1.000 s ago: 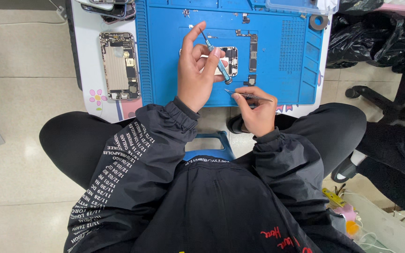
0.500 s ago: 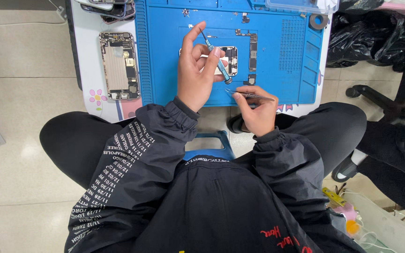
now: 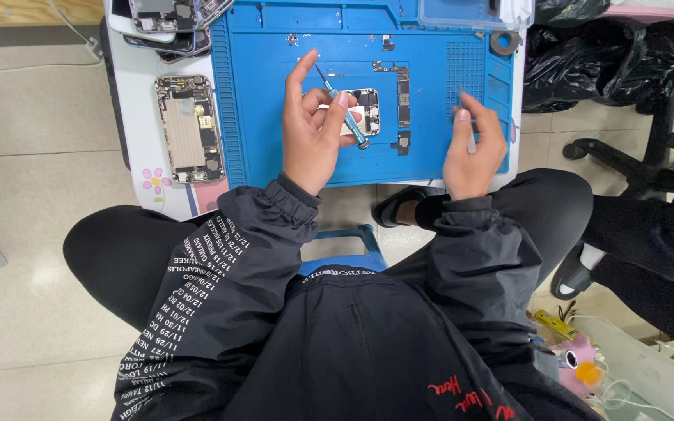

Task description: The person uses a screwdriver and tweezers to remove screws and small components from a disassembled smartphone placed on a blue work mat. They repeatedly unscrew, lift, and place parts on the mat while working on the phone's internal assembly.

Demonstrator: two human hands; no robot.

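Observation:
My left hand (image 3: 312, 136) rests on the blue work mat (image 3: 259, 117) and grips a thin screwdriver (image 3: 345, 113) with a blue collar. The tool lies slantwise across my fingers, over a small opened phone part (image 3: 368, 109) at the mat's middle. My right hand (image 3: 473, 152) is at the mat's right side, over its gridded patch. It pinches slim metal tweezers (image 3: 462, 97) that point away from me. Small loose boards and strips (image 3: 402, 93) lie between my hands.
An opened phone body (image 3: 189, 129) lies on the white table left of the mat, with more phones (image 3: 161, 15) at the far left corner. A clear box (image 3: 470, 12) and a tape roll (image 3: 503, 43) sit at the mat's far right. Black bags (image 3: 587, 62) and a chair base (image 3: 649, 164) stand to the right.
My right hand has moved with the tweezers from the mat's near edge to the right and farther away, onto the gridded patch. My left hand has stayed over the phone part.

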